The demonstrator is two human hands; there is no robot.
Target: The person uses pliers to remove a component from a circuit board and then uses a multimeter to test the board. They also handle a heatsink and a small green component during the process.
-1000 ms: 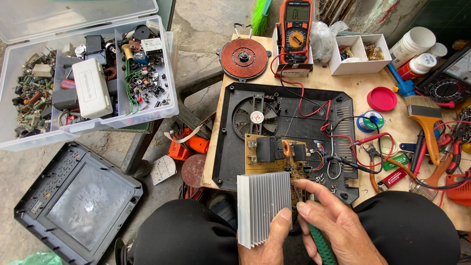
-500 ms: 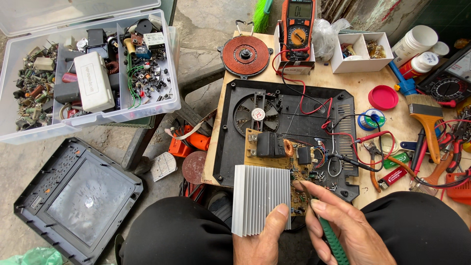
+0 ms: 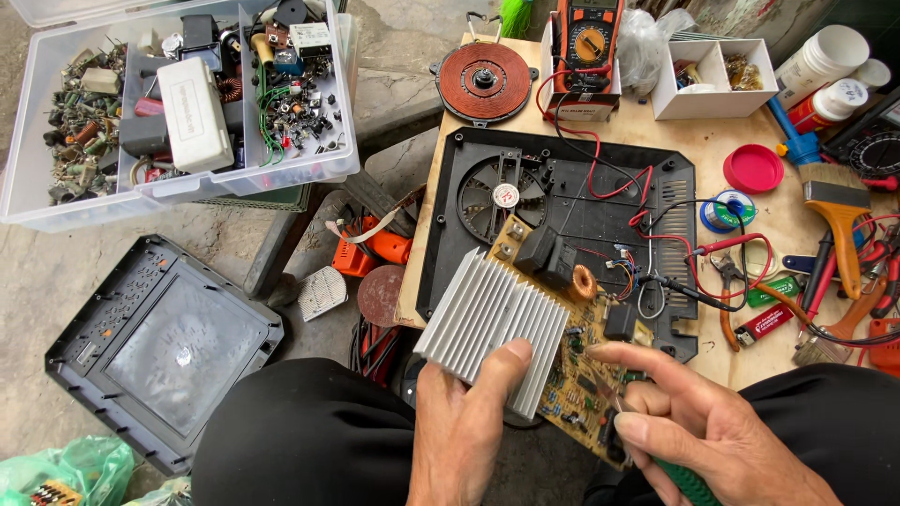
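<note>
My left hand (image 3: 464, 426) grips a circuit board (image 3: 586, 370) by its ribbed silver heat sink (image 3: 492, 323), thumb on the fins. The board is tilted up off the black open appliance base (image 3: 572, 201) with its fan. My right hand (image 3: 698, 426) holds a green-handled tool (image 3: 689, 483), its tip hidden against the board's lower edge. Red and black wires (image 3: 647, 211) run from the board to the base.
A copper coil disc (image 3: 485, 81) and an orange multimeter (image 3: 591, 42) lie at the back of the wooden table (image 3: 698, 141). Pliers, a brush (image 3: 837, 220), a solder spool and a red lid sit right. A clear parts box (image 3: 178, 103) and black glass top cover (image 3: 164, 351) are left.
My left hand has tilted the board and heat sink up and turned them to the left. My right hand with the green tool has moved in onto the board's lower edge.
</note>
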